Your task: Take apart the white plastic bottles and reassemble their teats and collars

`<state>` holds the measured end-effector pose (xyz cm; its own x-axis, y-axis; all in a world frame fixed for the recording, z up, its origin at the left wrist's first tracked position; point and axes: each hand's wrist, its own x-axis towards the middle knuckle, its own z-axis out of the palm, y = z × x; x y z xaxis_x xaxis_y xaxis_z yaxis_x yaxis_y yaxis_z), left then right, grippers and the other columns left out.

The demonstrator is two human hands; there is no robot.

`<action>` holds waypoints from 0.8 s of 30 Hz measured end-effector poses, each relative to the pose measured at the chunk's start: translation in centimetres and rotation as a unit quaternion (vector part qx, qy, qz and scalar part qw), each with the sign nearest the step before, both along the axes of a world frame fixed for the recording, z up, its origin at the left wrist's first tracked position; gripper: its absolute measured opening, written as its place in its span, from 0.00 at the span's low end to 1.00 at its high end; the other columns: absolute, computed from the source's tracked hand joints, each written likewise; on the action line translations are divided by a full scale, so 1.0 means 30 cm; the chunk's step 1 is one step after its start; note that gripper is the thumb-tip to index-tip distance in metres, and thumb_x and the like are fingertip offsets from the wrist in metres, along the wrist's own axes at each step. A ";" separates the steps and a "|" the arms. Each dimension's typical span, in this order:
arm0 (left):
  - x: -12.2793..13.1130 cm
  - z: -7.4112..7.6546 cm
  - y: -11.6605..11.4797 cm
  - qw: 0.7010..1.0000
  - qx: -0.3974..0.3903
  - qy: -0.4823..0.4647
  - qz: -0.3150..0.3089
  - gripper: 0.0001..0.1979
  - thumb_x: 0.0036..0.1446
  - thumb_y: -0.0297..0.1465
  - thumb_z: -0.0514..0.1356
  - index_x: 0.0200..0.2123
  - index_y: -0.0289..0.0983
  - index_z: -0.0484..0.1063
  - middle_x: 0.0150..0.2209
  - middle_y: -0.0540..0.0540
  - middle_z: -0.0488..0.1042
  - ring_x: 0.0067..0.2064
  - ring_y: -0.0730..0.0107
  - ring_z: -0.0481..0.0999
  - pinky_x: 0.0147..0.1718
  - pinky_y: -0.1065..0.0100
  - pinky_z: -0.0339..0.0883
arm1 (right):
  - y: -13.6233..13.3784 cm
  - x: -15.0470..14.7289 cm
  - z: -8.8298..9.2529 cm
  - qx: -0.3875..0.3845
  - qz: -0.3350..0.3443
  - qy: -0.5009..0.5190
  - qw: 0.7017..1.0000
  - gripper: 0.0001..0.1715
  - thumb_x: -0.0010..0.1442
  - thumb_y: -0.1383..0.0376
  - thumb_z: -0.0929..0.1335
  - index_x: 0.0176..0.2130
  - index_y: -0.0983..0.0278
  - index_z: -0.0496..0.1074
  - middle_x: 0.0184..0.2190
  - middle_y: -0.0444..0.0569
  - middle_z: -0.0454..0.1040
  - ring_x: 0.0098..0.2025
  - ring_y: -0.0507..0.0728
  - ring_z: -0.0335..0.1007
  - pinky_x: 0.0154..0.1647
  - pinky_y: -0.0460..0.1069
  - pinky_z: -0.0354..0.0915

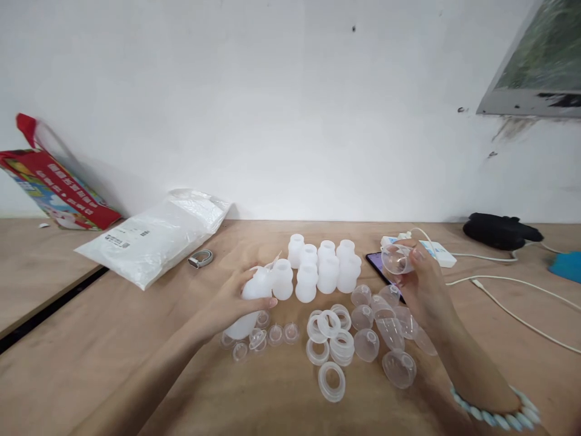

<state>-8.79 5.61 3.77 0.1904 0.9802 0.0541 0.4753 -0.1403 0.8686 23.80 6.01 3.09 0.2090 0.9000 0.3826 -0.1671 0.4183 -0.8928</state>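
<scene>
In my left hand [233, 298] is a frosted white plastic bottle [242, 324], tilted, with my thumb across its side. My right hand [423, 280] pinches a clear dome-shaped cap [396, 259] above the table, its wide round opening facing left. Several more white bottles [327, 274] stand upright in close rows between my hands. Below them lie translucent screw rings [331, 381], some stacked or overlapping. Clear caps [399, 369] are spread to the right of the rings. Small clear nipples [275, 334] rest near the bottle in my left hand, some partly hidden behind it.
At the left are a white plastic bag [154, 236], a watch [200, 259] and a red printed bag [63, 188]. A phone [376, 264], a white power strip [442, 254] with cables and a black pouch [499, 230] lie at the right. A wall rises behind the table.
</scene>
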 end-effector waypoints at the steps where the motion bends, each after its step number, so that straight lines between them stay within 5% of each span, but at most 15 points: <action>1: 0.007 0.009 0.007 1.000 -0.026 0.000 0.000 0.23 0.42 0.42 0.71 0.44 0.44 0.78 0.52 0.45 0.76 0.54 0.41 0.73 0.44 0.54 0.74 | 0.000 0.004 -0.002 -0.001 0.000 -0.002 1.000 0.19 0.55 0.47 0.72 0.32 0.60 0.72 0.25 0.41 0.66 0.22 0.49 0.54 0.22 0.46 0.52; 9: -0.080 0.027 0.166 0.991 -0.102 -0.067 0.048 0.20 0.45 0.42 0.70 0.38 0.37 0.75 0.31 0.45 0.81 0.36 0.51 0.81 0.28 0.64 0.72 | -0.004 0.008 0.003 0.001 -0.001 0.012 1.000 0.20 0.55 0.48 0.72 0.34 0.61 0.73 0.25 0.41 0.65 0.22 0.48 0.54 0.21 0.45 0.52; 16: 0.000 0.076 0.305 0.972 -0.171 -0.159 -0.028 0.23 0.44 0.42 0.71 0.40 0.37 0.72 0.34 0.46 0.79 0.36 0.58 0.81 0.30 0.64 0.73 | -0.003 0.008 -0.009 -0.010 0.002 0.013 1.000 0.21 0.55 0.47 0.72 0.35 0.61 0.74 0.23 0.40 0.66 0.22 0.47 0.54 0.22 0.44 0.50; 24: 0.023 0.081 0.357 0.956 -0.205 -0.188 -0.093 0.23 0.46 0.41 0.71 0.42 0.37 0.72 0.37 0.45 0.78 0.36 0.58 0.81 0.31 0.63 0.73 | -0.008 0.011 -0.006 -0.019 -0.007 -0.014 1.000 0.23 0.55 0.44 0.71 0.35 0.61 0.74 0.20 0.39 0.60 0.21 0.48 0.53 0.21 0.45 0.50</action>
<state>-8.09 16.31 6.21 0.4069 0.8843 -0.2291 0.1195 0.1971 0.9731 24.14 5.77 2.92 0.2114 0.9108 0.3547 -0.1369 0.3869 -0.9119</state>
